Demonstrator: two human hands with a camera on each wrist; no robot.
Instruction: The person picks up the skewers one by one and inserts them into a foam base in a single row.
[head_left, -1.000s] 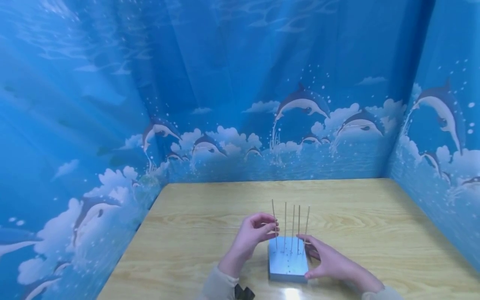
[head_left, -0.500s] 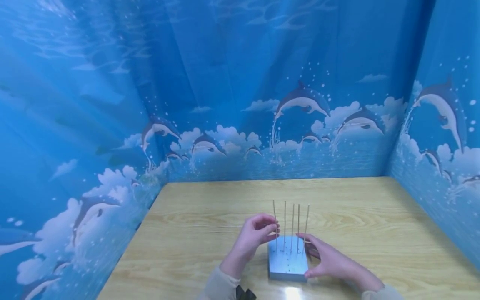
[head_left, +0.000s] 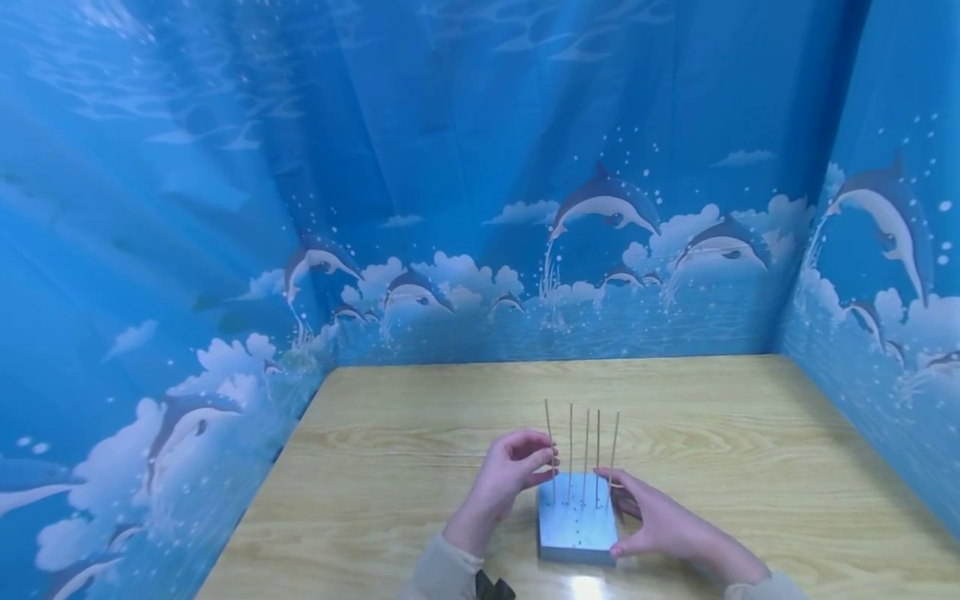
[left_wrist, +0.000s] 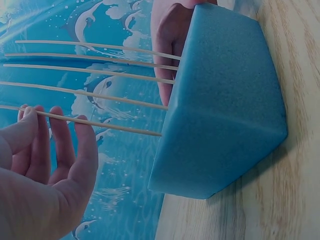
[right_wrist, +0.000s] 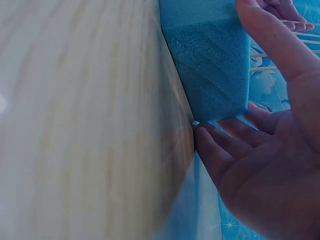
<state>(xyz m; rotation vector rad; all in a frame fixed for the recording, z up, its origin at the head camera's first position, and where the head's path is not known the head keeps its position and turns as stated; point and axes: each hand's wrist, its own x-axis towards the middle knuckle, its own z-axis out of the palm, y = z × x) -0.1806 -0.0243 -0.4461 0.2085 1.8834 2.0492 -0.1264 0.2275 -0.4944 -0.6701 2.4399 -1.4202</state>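
A blue foam block (head_left: 577, 529) lies on the table, with small dark holes in its top. Several thin wooden skewers (left_wrist: 75, 91) stand in a row along its far part, some leaning slightly. My left hand (head_left: 510, 467) pinches the leftmost skewer (left_wrist: 115, 126) between thumb and fingertips, partway up from the foam; its lower end meets the block. With thumb at the near corner and fingers round the far side, my right hand (head_left: 660, 521) grips the block's right side. In the right wrist view those fingertips (right_wrist: 205, 132) touch the block low, close to the table.
The wood-grain table (head_left: 405, 433) extends around the block on all sides. Blue curtains (head_left: 450, 167) printed with dolphins hang behind it and at both sides. A black object (head_left: 493, 587) shows beside the left sleeve cuff.
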